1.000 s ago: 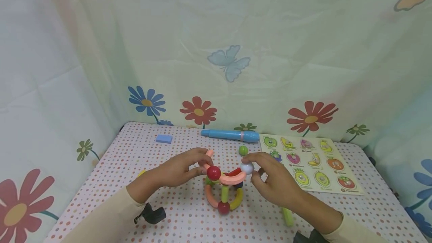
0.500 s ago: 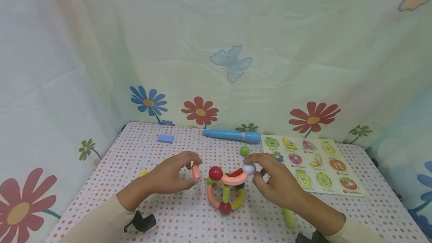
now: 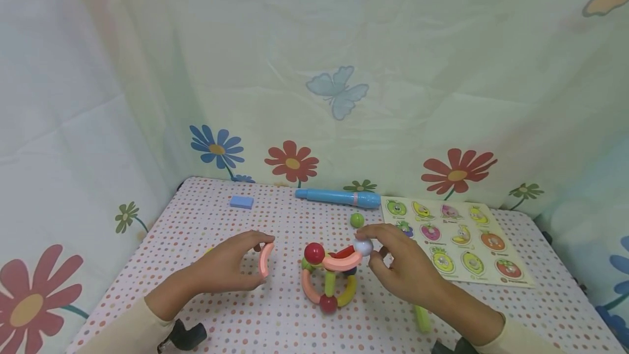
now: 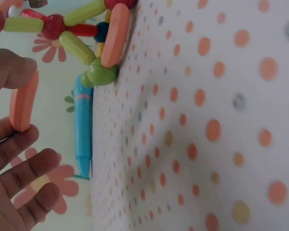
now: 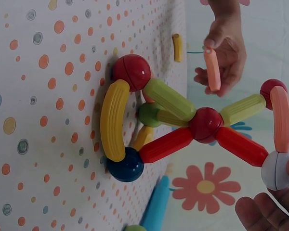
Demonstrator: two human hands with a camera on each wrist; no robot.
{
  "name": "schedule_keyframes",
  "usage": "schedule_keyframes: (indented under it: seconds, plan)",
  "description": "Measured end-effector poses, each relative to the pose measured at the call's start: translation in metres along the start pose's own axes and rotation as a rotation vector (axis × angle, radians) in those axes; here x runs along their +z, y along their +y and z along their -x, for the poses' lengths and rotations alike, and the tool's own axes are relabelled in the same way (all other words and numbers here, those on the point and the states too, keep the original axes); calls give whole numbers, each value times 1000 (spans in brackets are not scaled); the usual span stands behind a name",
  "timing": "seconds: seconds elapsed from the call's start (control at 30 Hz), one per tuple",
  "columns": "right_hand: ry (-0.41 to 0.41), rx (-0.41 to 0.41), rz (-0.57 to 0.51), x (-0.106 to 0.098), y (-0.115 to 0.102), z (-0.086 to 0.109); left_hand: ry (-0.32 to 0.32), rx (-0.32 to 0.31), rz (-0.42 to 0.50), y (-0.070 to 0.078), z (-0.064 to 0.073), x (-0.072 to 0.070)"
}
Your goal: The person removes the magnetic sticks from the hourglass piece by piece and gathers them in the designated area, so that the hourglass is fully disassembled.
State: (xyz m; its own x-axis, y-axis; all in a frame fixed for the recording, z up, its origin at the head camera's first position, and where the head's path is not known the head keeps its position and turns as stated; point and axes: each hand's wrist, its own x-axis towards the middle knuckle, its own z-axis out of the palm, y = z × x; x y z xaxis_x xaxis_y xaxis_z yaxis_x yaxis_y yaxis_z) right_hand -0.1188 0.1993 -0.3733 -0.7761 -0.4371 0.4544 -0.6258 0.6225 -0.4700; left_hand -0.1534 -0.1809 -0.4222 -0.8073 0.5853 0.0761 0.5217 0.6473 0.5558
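A curved salmon-pink stick (image 3: 265, 260) is pinched between the thumb and fingers of my left hand (image 3: 228, 264), apart from the structure. In front of me stands a structure of coloured balls and sticks, with a red ball (image 3: 328, 304) at its base and a blue ball (image 5: 126, 164) touching the table. Green and red sticks meet at a central red ball (image 5: 205, 124). At its top, another pink curved stick (image 3: 342, 261) joins a red ball (image 3: 314, 253) to a white ball (image 3: 363, 247). My right hand (image 3: 405, 261) grips that white ball.
Behind lie a green ball (image 3: 357, 220), a blue tube-shaped object (image 3: 338, 197) and a blue block (image 3: 242, 202). A fruit picture sheet (image 3: 459, 242) lies at the right. A light-green stick (image 3: 421, 318) lies near my right forearm, and a yellow stick (image 5: 177, 47) on the left.
My left hand has pulled the pink stick off the upper red ball and carried it left, toward me. The right hand stays on the white ball.
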Motion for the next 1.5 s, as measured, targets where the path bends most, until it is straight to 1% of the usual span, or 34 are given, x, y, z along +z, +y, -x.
schedule_keyframes:
  seconds: [0.17, 0.3, 0.53, 0.7, 0.8, 1.0, 1.23, 1.4, 1.5]
  plan:
    - [7, -14, -2, 0, 1, 0, -25, -35, 21, -14, 16, -2]
    - [12, -25, 0, 1, 2, 0, -32, -58, 9, -25, 28, -3]
    - [12, -24, -3, 1, 1, 0, -6, -96, -48, -46, 47, -7]
    - [10, -14, -1, 0, 1, 1, 10, -139, -63, -53, 55, -13]
    - [9, -11, -3, 0, 1, 1, 25, -160, -89, -57, 58, -16]
    - [0, 0, -9, 1, 0, 0, 53, -191, -132, -64, 58, -20]
    - [-8, 6, -17, 1, 0, 0, 34, -230, -158, -70, 57, -22]
    - [-5, 2, -16, 1, 0, 0, 24, -250, -144, -74, 57, -20]
    - [-2, 3, -14, 1, -1, 0, 23, -249, -134, -76, 57, -18]
